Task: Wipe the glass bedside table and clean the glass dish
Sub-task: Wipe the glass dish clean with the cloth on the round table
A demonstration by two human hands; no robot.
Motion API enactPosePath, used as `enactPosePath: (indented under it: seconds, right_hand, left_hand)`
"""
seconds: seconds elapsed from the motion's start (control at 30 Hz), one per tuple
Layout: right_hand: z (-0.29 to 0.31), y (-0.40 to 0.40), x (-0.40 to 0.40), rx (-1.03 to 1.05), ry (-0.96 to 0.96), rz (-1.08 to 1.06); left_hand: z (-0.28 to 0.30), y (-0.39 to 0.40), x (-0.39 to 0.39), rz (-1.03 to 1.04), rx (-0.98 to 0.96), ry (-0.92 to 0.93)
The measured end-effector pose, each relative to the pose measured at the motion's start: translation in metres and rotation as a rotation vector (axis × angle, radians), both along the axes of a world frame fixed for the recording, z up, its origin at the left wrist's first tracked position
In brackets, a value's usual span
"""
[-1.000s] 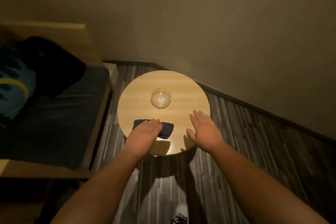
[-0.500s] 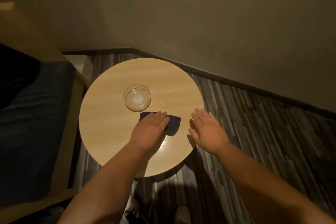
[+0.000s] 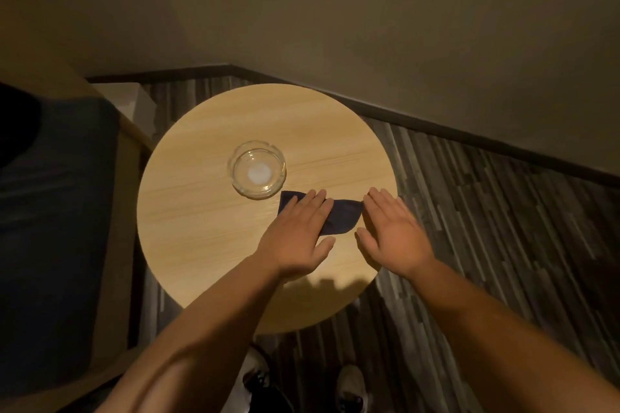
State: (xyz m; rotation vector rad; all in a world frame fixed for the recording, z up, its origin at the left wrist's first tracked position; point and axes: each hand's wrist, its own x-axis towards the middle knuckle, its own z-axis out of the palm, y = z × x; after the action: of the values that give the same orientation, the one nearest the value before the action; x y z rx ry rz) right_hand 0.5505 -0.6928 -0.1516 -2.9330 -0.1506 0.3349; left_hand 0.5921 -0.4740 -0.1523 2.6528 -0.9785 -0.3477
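A round, wood-toned bedside table (image 3: 201,228) fills the middle of the view. On it stands a clear glass dish (image 3: 257,174), left of centre. Just right of the dish lies a dark blue cloth (image 3: 344,216). My left hand (image 3: 298,235) presses flat on the cloth with straight fingers and covers its left half. My right hand (image 3: 391,231) lies flat with straight fingers beside the cloth's right edge, near the table's right rim.
A bed with a dark cover (image 3: 50,228) and a wooden frame (image 3: 114,245) stands close on the left. The wall and a dark skirting board (image 3: 469,134) run behind the table. Striped flooring (image 3: 486,228) lies to the right, and shoes (image 3: 350,386) show below the table.
My left hand has slid the cloth rightward from the table's near-left part to just right of the dish. The view has come closer over the table. My right hand stayed flat.
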Motion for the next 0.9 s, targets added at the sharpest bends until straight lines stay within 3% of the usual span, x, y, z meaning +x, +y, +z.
enactPosePath:
  seconds: [0.23, 0.37, 0.57, 0.9]
  right_hand:
    - [0.016, 0.06, 0.03, 0.033, -0.047, 0.233]
    - [0.001, 0.089, 0.038, 0.006, 0.052, 0.373]
    - [-0.011, 0.094, 0.035, -0.067, 0.07, 0.338]
    - [-0.013, 0.1, 0.026, 0.052, 0.024, 0.158]
  left_hand:
    - [0.02, 0.064, 0.012, 0.445, -0.251, -0.107]
    - [0.013, 0.107, 0.036, 0.637, -0.182, 0.021]
    - [-0.002, 0.133, 0.061, 0.525, -0.131, 0.154]
    - [-0.009, 0.137, 0.085, 0.409, -0.008, 0.063]
